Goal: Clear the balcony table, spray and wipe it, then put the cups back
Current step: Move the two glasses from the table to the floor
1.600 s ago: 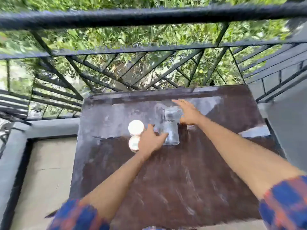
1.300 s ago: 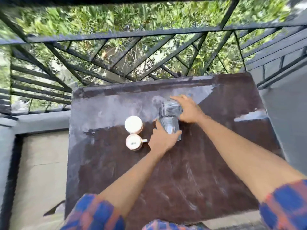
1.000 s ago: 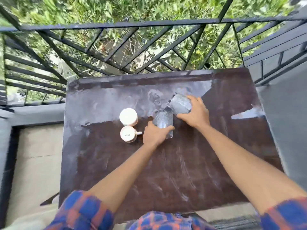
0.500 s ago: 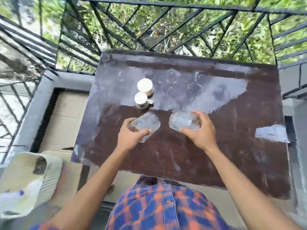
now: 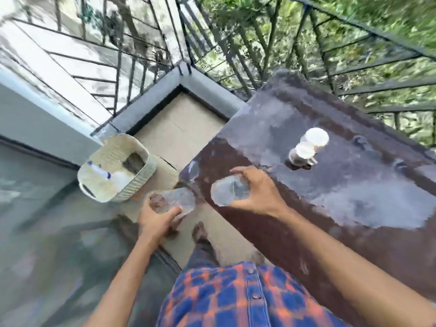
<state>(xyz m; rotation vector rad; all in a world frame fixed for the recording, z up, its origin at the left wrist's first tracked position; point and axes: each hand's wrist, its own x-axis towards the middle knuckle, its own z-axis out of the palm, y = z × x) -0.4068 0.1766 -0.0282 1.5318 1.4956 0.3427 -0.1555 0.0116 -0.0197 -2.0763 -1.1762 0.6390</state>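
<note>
My left hand point(image 5: 157, 221) grips a clear glass point(image 5: 174, 200) held off the table's near left corner, above the floor. In my right hand point(image 5: 257, 194) is a second clear glass point(image 5: 227, 193), carried on its side just over the dark brown table point(image 5: 342, 208). Two white cups point(image 5: 311, 145) stand close together further back on the table, apart from both hands.
A cream woven basket point(image 5: 118, 168) sits on the balcony floor to the left, with a spray bottle and cloth inside. Black metal railings point(image 5: 259, 55) run behind the table, with a low grey ledge point(image 5: 165, 95) at the corner. My foot point(image 5: 200, 232) stands below the table's edge.
Both hands lifted the two glasses off the table and carried them left toward the basket. My view has swung left; the white cups stayed where they were.
</note>
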